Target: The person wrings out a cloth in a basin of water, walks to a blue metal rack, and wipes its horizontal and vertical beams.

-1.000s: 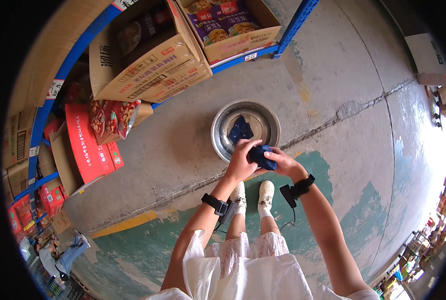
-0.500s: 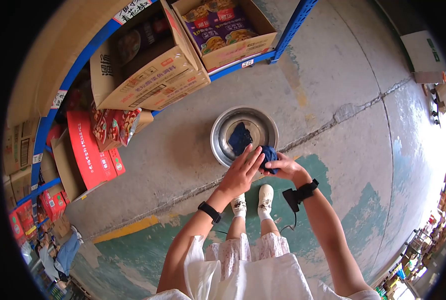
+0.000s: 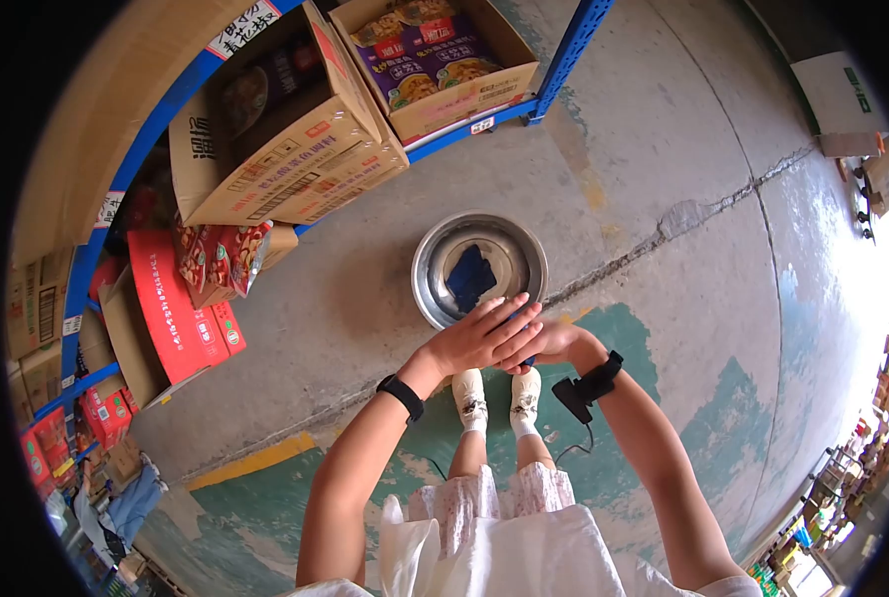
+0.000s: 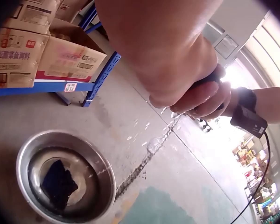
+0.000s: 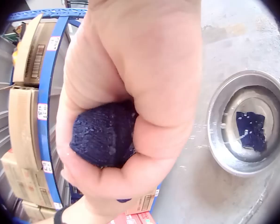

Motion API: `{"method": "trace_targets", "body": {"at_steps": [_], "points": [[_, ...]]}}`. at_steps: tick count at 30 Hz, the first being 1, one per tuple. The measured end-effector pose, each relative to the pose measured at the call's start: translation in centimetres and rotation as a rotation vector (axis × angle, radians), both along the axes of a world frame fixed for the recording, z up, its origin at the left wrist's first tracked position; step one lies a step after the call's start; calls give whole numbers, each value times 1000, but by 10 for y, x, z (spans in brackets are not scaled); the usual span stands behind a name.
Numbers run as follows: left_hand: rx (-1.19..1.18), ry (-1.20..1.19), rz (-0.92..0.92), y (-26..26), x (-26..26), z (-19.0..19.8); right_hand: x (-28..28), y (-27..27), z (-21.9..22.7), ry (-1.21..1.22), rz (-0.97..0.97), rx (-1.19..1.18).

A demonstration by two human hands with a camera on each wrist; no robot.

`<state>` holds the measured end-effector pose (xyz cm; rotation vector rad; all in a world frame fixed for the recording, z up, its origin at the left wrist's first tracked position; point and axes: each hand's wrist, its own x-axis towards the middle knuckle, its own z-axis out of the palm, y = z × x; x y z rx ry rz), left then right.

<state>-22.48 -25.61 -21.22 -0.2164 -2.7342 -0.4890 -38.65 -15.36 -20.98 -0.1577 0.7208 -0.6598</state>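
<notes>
My right hand point(image 3: 556, 343) grips a balled, wet dark blue cloth point(image 5: 102, 135); its fingers point(image 4: 203, 95) curl round it and water drips down. My left hand point(image 3: 484, 336) lies over the right hand with fingers straight, pressing on it. In the head view the cloth is almost hidden between the hands. Just beyond them on the concrete floor stands a steel basin point(image 3: 420, 289) with a little water and a second dark blue cloth point(image 3: 471, 277) lying flat in it. Both show in the wrist views too: basin point(image 4: 107, 179) with cloth point(image 4: 58, 182), and basin point(image 5: 217, 142) with cloth point(image 5: 251, 130).
Blue metal shelving point(image 3: 564, 55) runs along the far left, carrying open cardboard boxes point(image 3: 285, 129) of packaged food, with red cartons point(image 3: 171, 289) lower down. My white shoes point(image 3: 494, 398) stand right under the hands. A crack point(image 3: 683, 224) crosses the floor to the right.
My left hand let go of the cloth, straightened its fingers and came to lie over the right hand. Both hands moved slightly nearer to me, and the right hand kept its grip.
</notes>
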Motion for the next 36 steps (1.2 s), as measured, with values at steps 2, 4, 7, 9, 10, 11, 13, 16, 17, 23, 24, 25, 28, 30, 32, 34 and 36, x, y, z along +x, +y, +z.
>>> {"method": "trace_targets", "body": {"at_steps": [2,4,7,9,10,11,13,16,17,23,24,25,28,30,32,34,36], "points": [[-62,33,-21,-3,-2,-5,4,0,-3,65,41,25],[-114,50,-25,-6,-2,-4,5,-3,4,109,44,7],[-151,56,2,-8,1,-3,9,-7,7,151,50,2],[-145,61,31,-7,3,-1,9,-9,10,190,86,-14],[-134,48,41,-6,4,-2,11,-9,7,224,110,-46],[-121,36,52,-5,5,-4,14,-8,3,258,135,-79],[-94,26,68,-4,7,-7,17,-12,6,336,194,-124],[-65,32,79,-5,10,-10,20,-13,6,425,241,-148],[-67,34,79,-6,10,-11,22,-11,-2,423,218,-149],[-64,-100,86,-8,11,-9,27,-20,12,538,227,-98],[-55,-130,89,-8,11,-10,28,-20,11,539,213,-91],[-65,-130,98,-8,11,-11,29,-20,10,543,200,-80],[-92,-135,119,-8,12,-15,34,-23,9,573,172,-54],[-109,-146,131,-7,13,-20,36,-26,12,615,172,-47],[-159,-170,158,-4,14,-27,37,-28,16,648,158,-61],[-198,-185,178,-2,14,-30,37,-28,16,662,143,-70],[-225,-190,192,-1,15,-34,37,-26,9,656,128,-76]]}}
